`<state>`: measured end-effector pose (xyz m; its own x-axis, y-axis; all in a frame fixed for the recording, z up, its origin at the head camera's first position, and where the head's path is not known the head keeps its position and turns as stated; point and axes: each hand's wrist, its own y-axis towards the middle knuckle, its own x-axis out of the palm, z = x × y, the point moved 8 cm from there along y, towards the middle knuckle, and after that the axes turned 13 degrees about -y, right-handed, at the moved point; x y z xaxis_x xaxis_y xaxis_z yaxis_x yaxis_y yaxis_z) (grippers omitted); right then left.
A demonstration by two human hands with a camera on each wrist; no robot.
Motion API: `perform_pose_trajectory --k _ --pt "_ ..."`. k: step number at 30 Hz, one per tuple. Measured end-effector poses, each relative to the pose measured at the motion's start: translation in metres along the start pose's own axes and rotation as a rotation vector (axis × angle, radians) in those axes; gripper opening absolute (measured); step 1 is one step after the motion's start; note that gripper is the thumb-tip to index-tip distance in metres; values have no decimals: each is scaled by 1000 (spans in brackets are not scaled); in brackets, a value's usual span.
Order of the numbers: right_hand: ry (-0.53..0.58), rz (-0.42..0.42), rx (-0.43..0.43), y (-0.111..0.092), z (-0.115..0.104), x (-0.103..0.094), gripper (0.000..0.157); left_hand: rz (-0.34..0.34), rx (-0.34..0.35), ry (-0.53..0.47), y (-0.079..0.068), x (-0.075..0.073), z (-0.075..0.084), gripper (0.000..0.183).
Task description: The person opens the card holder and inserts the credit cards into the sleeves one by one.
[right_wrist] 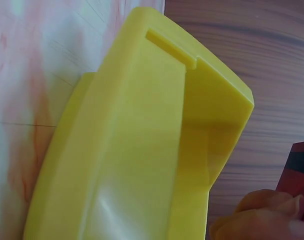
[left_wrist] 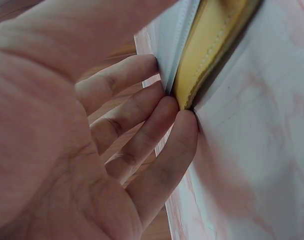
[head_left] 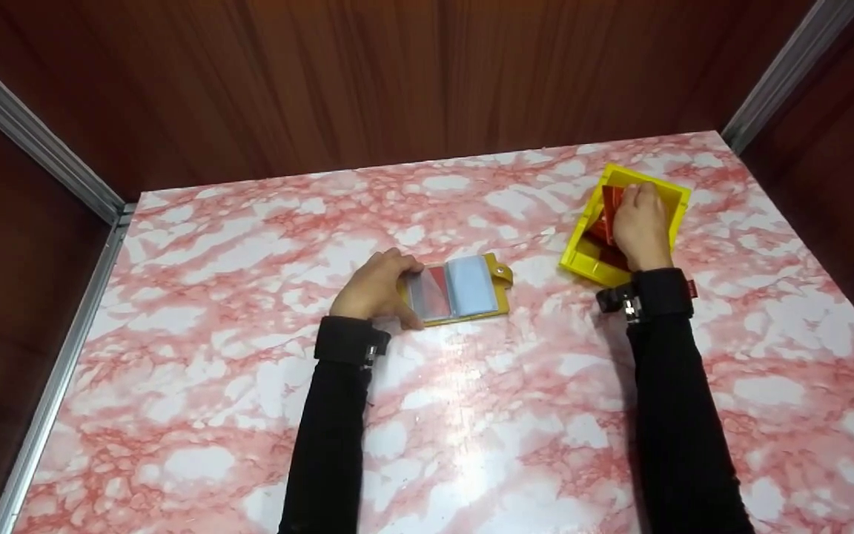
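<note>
A yellow card holder point(head_left: 502, 302) lies spread on the table, clear sleeves showing and a snap strap on its right side. A red card point(head_left: 436, 284) shows through its left sleeve. My left hand point(head_left: 376, 288) grips the holder's left edge, and in the left wrist view its fingertips touch the stitched yellow cover point(left_wrist: 207, 55). Over the yellow bin point(head_left: 583, 267), my right hand point(head_left: 640, 226) pinches a red card point(head_left: 609, 204). In the right wrist view, that hand point(right_wrist: 264, 215) is partly cut off, and the card point(right_wrist: 297, 172) shows a black band. More red cards lie inside the bin, partly hidden.
The bin stands at the right of the pink-and-white marbled table point(head_left: 212, 356). Brown wood-grain panels point(head_left: 397, 81) rise behind and at both sides, with metal strips point(head_left: 49, 126) at the corners.
</note>
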<state>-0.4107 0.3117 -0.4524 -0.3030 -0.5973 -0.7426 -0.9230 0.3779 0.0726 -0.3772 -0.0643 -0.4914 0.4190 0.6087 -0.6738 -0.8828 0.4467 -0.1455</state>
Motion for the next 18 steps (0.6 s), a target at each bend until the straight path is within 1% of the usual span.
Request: perform_pose_trajectory --k 6,12,15,18 --pt "-27 -7 0 -1 0 0 48 -8 8 13 0 1 0 82" --pt "-13 -21 4 -1 1 0 50 -17 16 21 1 2 -1 82" --pt "8 -18 2 -2 0 -1 47 -15 15 13 1 2 -1 83" --pt "54 -13 -1 -4 -4 -4 40 -11 10 8 1 1 0 83"
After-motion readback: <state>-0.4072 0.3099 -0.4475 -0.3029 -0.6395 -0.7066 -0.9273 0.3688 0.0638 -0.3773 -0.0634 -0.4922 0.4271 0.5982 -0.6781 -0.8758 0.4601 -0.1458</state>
